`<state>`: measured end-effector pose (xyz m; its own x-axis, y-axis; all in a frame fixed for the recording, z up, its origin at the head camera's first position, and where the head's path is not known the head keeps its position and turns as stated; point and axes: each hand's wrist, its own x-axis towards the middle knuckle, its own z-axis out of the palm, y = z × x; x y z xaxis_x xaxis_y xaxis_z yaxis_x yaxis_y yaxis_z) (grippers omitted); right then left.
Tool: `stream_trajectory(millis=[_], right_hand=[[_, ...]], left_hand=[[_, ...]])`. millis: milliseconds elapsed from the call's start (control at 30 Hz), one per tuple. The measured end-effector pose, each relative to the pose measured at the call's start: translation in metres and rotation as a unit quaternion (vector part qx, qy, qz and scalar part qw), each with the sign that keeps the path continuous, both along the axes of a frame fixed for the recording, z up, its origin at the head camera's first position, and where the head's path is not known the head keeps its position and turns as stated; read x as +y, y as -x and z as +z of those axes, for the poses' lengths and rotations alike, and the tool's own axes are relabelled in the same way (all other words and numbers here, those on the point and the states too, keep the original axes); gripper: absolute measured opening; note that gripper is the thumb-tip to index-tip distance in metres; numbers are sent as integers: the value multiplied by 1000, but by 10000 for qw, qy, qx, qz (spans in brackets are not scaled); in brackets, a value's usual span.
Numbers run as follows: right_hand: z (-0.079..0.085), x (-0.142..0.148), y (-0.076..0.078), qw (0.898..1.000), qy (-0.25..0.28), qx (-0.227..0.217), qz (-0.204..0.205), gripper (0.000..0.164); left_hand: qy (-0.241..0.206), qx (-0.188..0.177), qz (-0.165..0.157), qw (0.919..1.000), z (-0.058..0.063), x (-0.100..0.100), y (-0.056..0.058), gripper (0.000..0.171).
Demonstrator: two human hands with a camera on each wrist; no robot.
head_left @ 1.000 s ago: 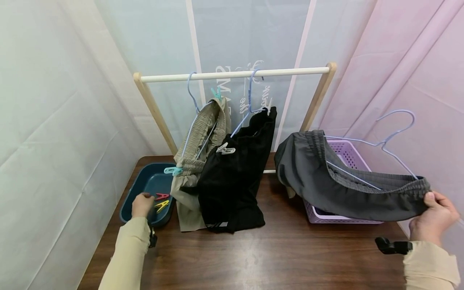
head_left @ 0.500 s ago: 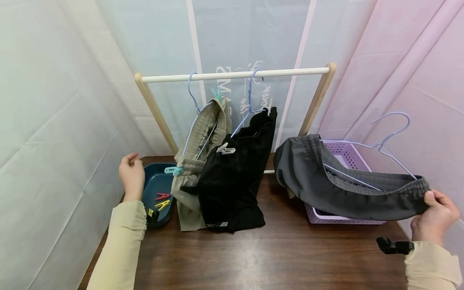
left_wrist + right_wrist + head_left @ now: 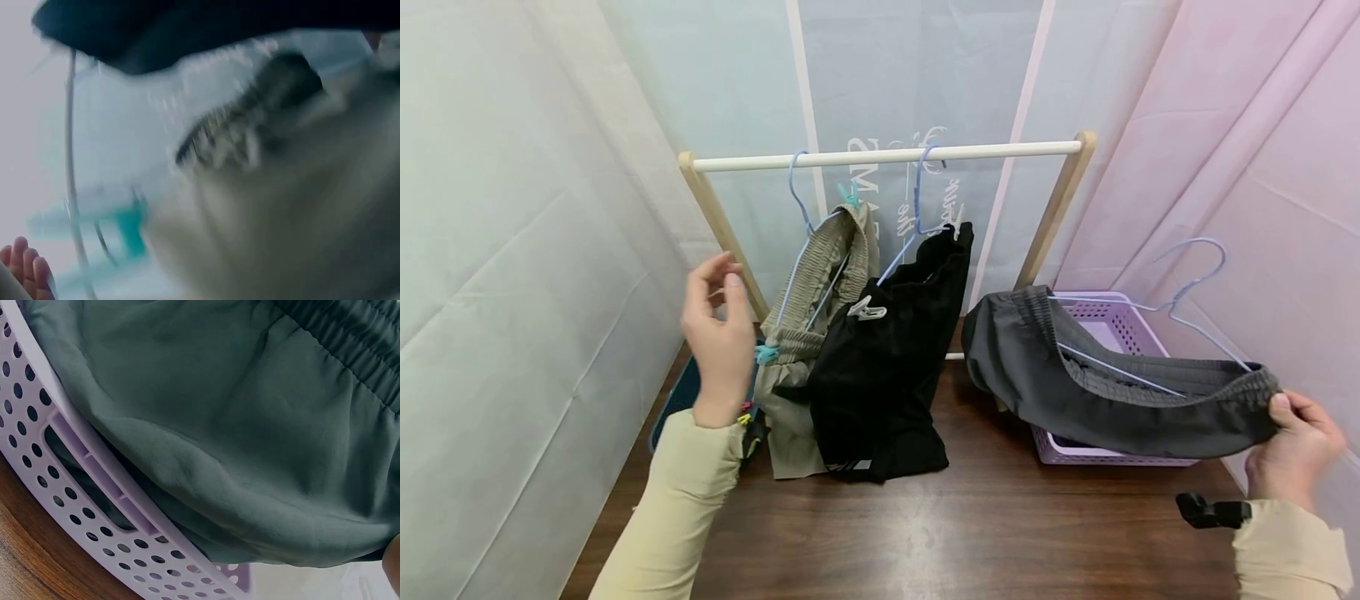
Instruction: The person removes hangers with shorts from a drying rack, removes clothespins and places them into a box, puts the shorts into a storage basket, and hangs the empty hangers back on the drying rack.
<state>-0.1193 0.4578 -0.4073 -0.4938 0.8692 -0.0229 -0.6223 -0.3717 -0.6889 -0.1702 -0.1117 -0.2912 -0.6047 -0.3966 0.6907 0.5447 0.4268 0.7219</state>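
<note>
My right hand (image 3: 1296, 446) pinches one end of the elastic waistband of the dark grey pants (image 3: 1120, 417). A blue hanger (image 3: 1183, 304) sits inside that waistband, its hook up. In the right wrist view the pants (image 3: 206, 425) bulge over the basket rim, and only a sliver of the hand shows at the right edge. My left hand (image 3: 718, 333) is raised in front of the rack's left leg, thumb and fingers bent toward each other. I cannot tell whether something small lies between them. Its fingers (image 3: 28, 269) show at the lower left of the blurred left wrist view.
Beige pants (image 3: 797, 358) and black pants (image 3: 887, 383) hang on hangers from the white rail (image 3: 1000, 151), clipped by pegs. A purple basket (image 3: 1112, 460) stands under the grey pants. Behind my left forearm is a dark blue tray (image 3: 673, 400) with red and yellow pegs.
My left hand has left the blue tray, swinging left and then up and right toward the rack. The right hand has shifted slightly left, and the grey pants' hanger has sunk a little.
</note>
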Motion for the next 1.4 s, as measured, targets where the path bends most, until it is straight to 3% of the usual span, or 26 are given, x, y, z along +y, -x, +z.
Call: stream_trajectory(millis=[67, 133, 267, 333, 400, 533, 700, 833, 967, 1133, 1233, 1400], right_hand=[[2, -4, 1, 9999, -92, 17, 52, 12], [4, -7, 1, 9997, -226, 11, 105, 13], [7, -14, 3, 9985, -452, 46, 309, 17], [10, -17, 4, 9978, -533, 103, 376, 17], [12, -20, 5, 9970, -637, 175, 409, 17], [17, -25, 7, 9943, -968, 147, 431, 19], [21, -29, 9, 9910, -1250, 175, 444, 23], [20, -31, 10, 9887, -1384, 340, 457, 25], [20, -32, 11, 9852, -1543, 504, 542, 24], [22, -35, 11, 9810, -1743, 396, 756, 23], [23, -38, 12, 9784, -1872, 186, 853, 23], [25, -42, 16, 9715, -2189, -102, 901, 26]], left_hand=[[548, 431, -181, 9974, -3, 14, -3, 25], [1208, 924, -347, 9878, -9, 28, -5, 24], [2479, 1880, -649, 9482, -23, 53, -10, 22], [2951, 2112, -848, 9280, -29, 65, -14, 22], [3280, 2106, -1052, 9149, -35, 77, -18, 23], [3680, 1451, -1496, 9062, -49, 100, -23, 22], [3787, -180, -2048, 9024, -69, 128, -19, 24], [3674, -1394, -2226, 8922, -84, 148, -6, 29], [3909, -2084, -2109, 8714, -99, 163, 8, 35], [4193, -2576, -2102, 8448, -114, 173, 22, 47], [3896, -2763, -2311, 8476, -123, 175, 29, 48], [3139, -2759, -2498, 8735, -132, 174, 36, 35]])
